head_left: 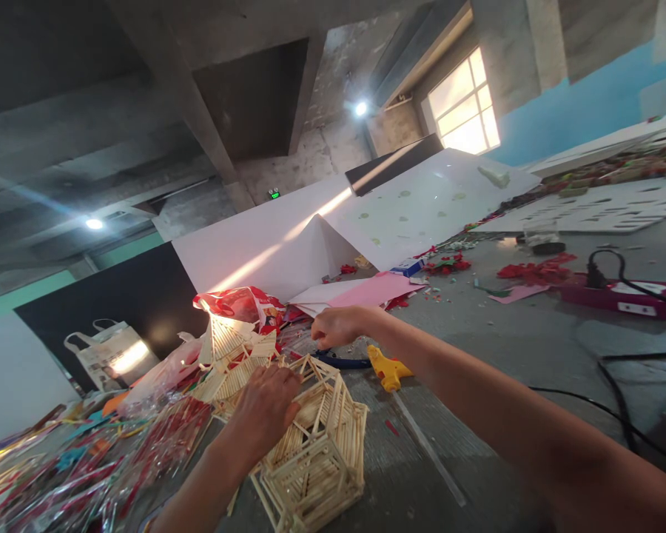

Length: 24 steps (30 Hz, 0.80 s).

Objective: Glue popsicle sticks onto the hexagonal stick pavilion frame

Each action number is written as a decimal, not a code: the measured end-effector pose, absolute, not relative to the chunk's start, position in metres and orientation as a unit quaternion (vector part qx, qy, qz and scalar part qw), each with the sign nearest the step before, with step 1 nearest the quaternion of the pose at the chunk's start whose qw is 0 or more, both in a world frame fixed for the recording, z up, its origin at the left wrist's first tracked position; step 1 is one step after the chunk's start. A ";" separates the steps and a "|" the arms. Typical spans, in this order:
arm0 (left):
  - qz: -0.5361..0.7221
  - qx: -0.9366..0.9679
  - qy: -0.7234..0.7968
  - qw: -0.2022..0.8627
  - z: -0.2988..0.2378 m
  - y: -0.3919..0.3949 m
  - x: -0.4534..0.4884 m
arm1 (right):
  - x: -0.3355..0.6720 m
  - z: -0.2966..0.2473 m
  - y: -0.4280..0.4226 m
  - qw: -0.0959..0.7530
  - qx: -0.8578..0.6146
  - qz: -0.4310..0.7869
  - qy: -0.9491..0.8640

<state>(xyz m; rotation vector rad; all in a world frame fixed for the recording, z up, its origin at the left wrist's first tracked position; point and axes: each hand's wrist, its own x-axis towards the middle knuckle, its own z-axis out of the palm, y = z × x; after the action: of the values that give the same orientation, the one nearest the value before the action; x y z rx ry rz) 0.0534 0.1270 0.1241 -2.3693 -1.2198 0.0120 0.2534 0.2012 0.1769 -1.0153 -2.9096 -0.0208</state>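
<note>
A model built of thin wooden sticks (333,459) stands on the grey table, its near part many-sided with open frames. My left hand (269,403) grips its upper left side, fingers bent over the sticks. Beyond the model, my right hand (341,326) is closed with its fingers pointing down; whatever they hold is hidden. Just below that hand lies a dark blue curved tool handle (347,363), and I cannot tell whether they touch. A yellow glue gun (387,368) rests beside the handle, with a long clear glue stick (430,448) extending from it toward me.
Plastic-wrapped sticks (149,459) cover the left side. A red plastic bag (244,305), pink paper (371,289) and red scraps (536,272) lie farther back. A purple power strip (621,296) with black cables (616,400) sits right. White boards (260,244) stand behind.
</note>
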 end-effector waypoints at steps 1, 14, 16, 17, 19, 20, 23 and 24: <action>0.005 -0.863 -0.447 0.237 0.124 0.127 0.053 | 0.254 0.177 0.201 0.031 -0.331 -0.006 -0.943; 0.021 -0.847 -0.478 0.232 0.132 0.119 0.046 | 0.258 0.185 0.194 0.040 -0.345 0.005 -0.938; 0.023 -0.846 -0.481 0.231 0.132 0.119 0.046 | 0.258 0.185 0.194 0.042 -0.347 0.007 -0.937; 0.022 -0.844 -0.483 0.231 0.133 0.119 0.046 | 0.258 0.185 0.193 0.043 -0.347 0.008 -0.937; 0.019 -0.842 -0.486 0.233 0.134 0.119 0.046 | 0.259 0.185 0.193 0.044 -0.348 0.009 -0.936; 0.016 -0.841 -0.488 0.234 0.134 0.119 0.045 | 0.259 0.185 0.193 0.045 -0.348 0.010 -0.936; 0.003 -0.840 -0.489 0.235 0.134 0.119 0.044 | 0.259 0.184 0.194 0.048 -0.348 0.014 -0.936; 0.000 -0.840 -0.489 0.234 0.133 0.119 0.043 | 0.259 0.184 0.194 0.048 -0.348 0.015 -0.936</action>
<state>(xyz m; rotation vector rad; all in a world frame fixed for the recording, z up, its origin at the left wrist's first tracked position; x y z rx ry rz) 0.0427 0.1192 0.1334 -2.3066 -1.3426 -0.0003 0.2591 0.1944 0.1842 -1.0599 -2.8539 0.0461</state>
